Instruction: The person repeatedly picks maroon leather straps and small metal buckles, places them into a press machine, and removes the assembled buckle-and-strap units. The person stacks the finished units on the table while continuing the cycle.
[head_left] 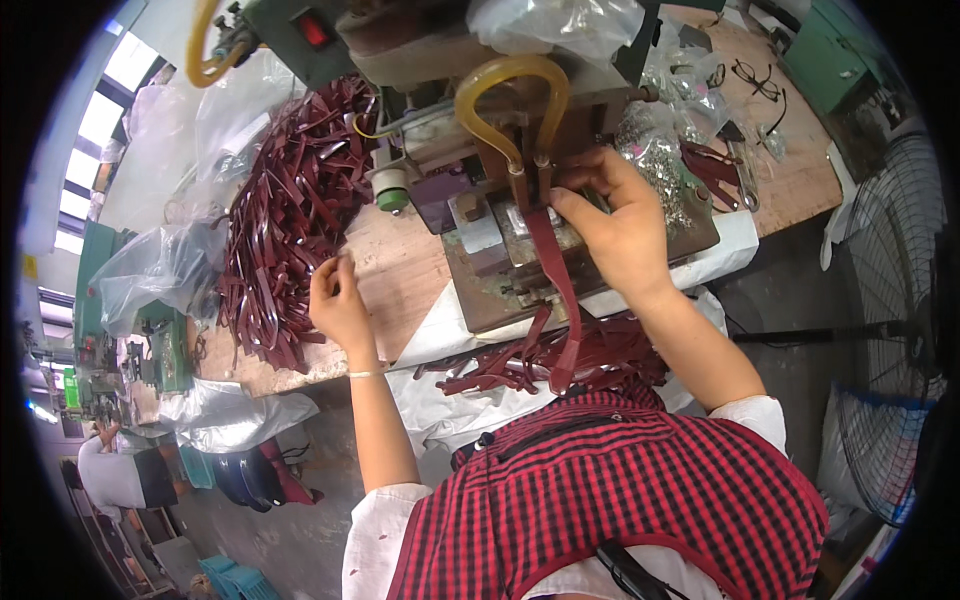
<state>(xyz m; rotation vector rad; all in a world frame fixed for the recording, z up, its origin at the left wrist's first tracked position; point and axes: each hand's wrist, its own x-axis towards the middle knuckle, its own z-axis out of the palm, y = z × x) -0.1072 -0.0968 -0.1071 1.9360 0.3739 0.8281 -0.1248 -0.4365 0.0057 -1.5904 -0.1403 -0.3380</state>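
Note:
A dark red strap (553, 262) lies with its upper end on the small metal plate under the press (480, 130), and its lower part hangs over the front edge. Close against that upper end is my right hand (622, 222), thumb and forefinger bent around the place where the press rods come down. Its fingertips are partly hidden by the rods. My left hand (340, 305) is over the table beside a large heap of dark red straps (290, 230). Its fingers are curled together, and whatever may be between them does not show.
More straps (600, 352) rest on white sheeting in front of the press. Small metal parts (650, 165) are heaped to its right, near scissors (745, 175). Clear plastic bags (165, 265) stand left. A large fan (880, 330) is at the right; stools (245, 470) stand lower left.

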